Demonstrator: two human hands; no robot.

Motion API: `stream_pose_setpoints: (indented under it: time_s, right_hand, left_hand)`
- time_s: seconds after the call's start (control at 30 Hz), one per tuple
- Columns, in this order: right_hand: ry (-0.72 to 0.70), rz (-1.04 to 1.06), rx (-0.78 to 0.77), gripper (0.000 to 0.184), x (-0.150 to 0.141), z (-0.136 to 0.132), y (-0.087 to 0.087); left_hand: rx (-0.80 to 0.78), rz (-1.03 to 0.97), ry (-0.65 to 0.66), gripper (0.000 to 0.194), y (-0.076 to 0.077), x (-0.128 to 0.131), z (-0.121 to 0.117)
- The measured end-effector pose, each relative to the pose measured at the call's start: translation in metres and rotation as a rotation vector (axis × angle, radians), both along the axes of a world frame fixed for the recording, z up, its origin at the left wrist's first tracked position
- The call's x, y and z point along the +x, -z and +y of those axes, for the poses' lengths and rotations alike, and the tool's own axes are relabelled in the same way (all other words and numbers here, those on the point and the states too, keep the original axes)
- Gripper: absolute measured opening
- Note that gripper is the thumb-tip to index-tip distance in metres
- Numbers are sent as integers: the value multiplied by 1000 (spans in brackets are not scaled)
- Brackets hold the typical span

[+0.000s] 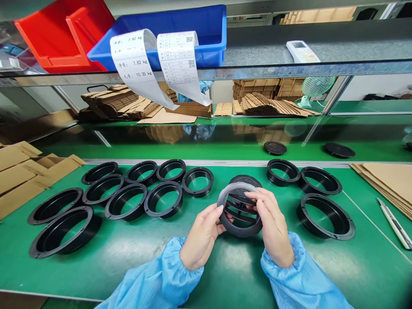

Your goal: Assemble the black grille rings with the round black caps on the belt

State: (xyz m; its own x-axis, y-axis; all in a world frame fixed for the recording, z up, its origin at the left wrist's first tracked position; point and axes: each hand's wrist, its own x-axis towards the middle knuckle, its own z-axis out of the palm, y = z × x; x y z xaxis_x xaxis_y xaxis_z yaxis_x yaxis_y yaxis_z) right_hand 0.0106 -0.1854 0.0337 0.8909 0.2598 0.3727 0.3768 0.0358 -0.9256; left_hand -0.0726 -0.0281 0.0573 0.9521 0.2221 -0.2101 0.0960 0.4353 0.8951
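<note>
Between my two hands is a dark round vent ring (240, 231) with curved slats across its opening, tilted toward me above the green bench. My left hand (204, 231) grips its left rim, thumb in front and fingers partly hidden behind. At the upper right of the rim, my right hand (269, 223) pinches it with thumb and fingers. Just behind the ring, partly covered by it, lies another black round piece (246, 180). Several black flanged rings stand to the left, the nearest flanged ring (164, 199) among them, and 3 more are at the right, including a large flanged ring (325, 216).
A box cutter (395, 223) and flat cardboard (386, 182) lie at the right; folded cardboard boxes (28, 180) are at the left. Black discs (275, 148) rest behind the bench edge. Overhead, a shelf (257, 71) carries a blue bin (174, 21), red bin (51, 47) and hanging label rolls (180, 60).
</note>
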Motion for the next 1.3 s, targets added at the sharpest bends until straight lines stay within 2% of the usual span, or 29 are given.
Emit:
stream_pose_setpoints:
  time_s: [0.13,0.33,0.63,0.87,1.3]
  right_hand:
    - [-10,-77,-41,23,2,-2,1]
    - [-16,-115,-31,22,4,-2,0]
    - [-3,60,-57,32,5,3,3]
    - [6,46,-83,35,5,4,1]
    - [-9,89,-74,35,6,4,2]
  left_hand:
    - [13,9,7,38,-3,-1,-1]
    - [20,7,4,37,-3,-2,-2]
    - [-8,5,-42,37,1,-1,1]
    - [-30,19,-51,40,-6,-2,-1]
    - [-18,23,-49,39,-3,-2,0]
